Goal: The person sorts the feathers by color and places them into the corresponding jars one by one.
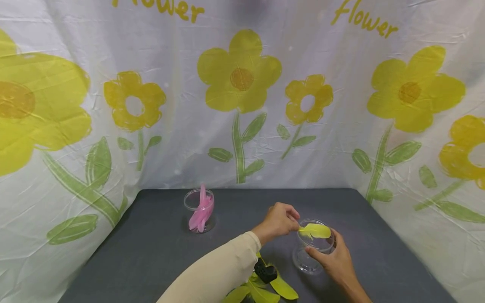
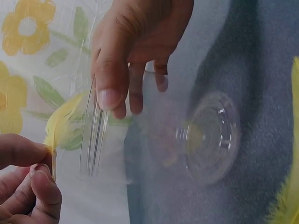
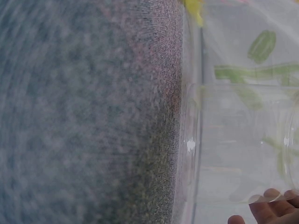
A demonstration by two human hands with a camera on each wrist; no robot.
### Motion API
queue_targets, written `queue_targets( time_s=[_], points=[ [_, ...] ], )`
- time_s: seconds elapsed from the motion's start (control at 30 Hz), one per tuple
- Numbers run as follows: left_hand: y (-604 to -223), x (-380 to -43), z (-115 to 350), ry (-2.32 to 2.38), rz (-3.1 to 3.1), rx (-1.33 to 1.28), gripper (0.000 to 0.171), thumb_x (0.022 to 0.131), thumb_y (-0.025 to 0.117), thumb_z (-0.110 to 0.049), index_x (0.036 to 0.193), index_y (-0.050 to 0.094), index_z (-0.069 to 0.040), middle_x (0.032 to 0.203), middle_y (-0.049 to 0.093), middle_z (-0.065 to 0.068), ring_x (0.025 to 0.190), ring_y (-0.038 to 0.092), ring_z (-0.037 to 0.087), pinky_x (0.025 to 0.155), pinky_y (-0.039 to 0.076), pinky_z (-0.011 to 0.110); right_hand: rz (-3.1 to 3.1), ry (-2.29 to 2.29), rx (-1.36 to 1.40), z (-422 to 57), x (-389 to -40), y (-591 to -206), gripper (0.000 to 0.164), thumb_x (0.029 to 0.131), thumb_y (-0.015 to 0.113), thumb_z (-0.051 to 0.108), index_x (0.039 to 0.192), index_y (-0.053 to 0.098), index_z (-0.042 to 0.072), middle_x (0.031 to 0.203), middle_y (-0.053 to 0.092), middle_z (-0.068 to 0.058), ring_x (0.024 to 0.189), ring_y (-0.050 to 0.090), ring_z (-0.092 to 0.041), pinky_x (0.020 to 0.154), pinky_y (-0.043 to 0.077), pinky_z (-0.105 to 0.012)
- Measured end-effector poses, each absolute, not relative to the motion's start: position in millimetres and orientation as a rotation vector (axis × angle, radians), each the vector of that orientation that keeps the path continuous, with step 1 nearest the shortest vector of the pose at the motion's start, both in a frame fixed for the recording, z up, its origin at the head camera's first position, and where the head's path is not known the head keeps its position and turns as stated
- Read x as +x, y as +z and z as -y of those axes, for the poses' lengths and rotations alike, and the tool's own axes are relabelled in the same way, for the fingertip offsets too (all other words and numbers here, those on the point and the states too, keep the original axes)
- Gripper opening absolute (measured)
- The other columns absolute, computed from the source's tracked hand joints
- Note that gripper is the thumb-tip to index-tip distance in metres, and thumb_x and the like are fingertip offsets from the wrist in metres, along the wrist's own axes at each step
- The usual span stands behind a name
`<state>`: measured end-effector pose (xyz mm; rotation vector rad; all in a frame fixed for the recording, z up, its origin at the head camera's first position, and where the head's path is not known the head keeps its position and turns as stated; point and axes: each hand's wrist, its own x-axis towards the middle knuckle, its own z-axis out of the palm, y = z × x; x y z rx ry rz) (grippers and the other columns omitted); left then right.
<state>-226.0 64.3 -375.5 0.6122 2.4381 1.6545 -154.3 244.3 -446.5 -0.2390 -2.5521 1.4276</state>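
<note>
My left hand (image 1: 279, 219) pinches a yellow feather (image 1: 316, 230) by its quill, between thumb and forefinger. In the head view the feather appears over the mouth of a clear footed cup (image 1: 307, 266); the left wrist view shows it beside the rim. My right hand (image 1: 336, 260) holds this cup near its rim, thumb on the near side and fingers round the far side. Several yellow feathers (image 1: 286, 289) lie on the table under my left forearm, which partly hides them. The right wrist view shows the clear cup wall (image 3: 233, 154) up close, with fingertips (image 3: 271, 210) at lower right.
A second clear cup (image 1: 192, 203) with pink feathers (image 1: 202, 215) stands at the back left of the dark table (image 1: 151, 252). A black device (image 1: 265, 271) shows beside my left sleeve. White curtains (image 1: 182, 105) printed with yellow flowers surround the table.
</note>
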Motion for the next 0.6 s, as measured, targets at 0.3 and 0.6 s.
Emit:
queue_targets(
  time_s=[0.3,0.6],
  points=[
    [-374.5,-226.3,-70.4,1.607,-2.505,0.585,0.019,0.071,0.072,0.012,0.084,0.07,-0.002,0.064,0.061,-0.002,0.049,0.057,0.017,0.046,0.048,0.028,2.565,1.422,-0.225,-244.1,-153.9,-445.3,0.109,0.075,0.081,0.045,0.147,0.018,-0.006,0.143,0.031,-0.031,0.129,0.033,-0.046,0.099,0.032,-0.06],
    [-369.0,-226.4,-68.6,1.607,-2.513,0.596,0.018,0.074,0.075,0.006,0.079,0.068,-0.009,0.066,0.062,-0.003,0.052,0.059,0.018,0.048,0.048,0.028,2.512,1.412,-0.17,-245.9,-154.9,-447.6,0.102,0.075,0.082,0.041,0.144,0.023,-0.005,0.139,0.04,-0.028,0.127,0.037,-0.043,0.098,0.034,-0.058]
  ],
)
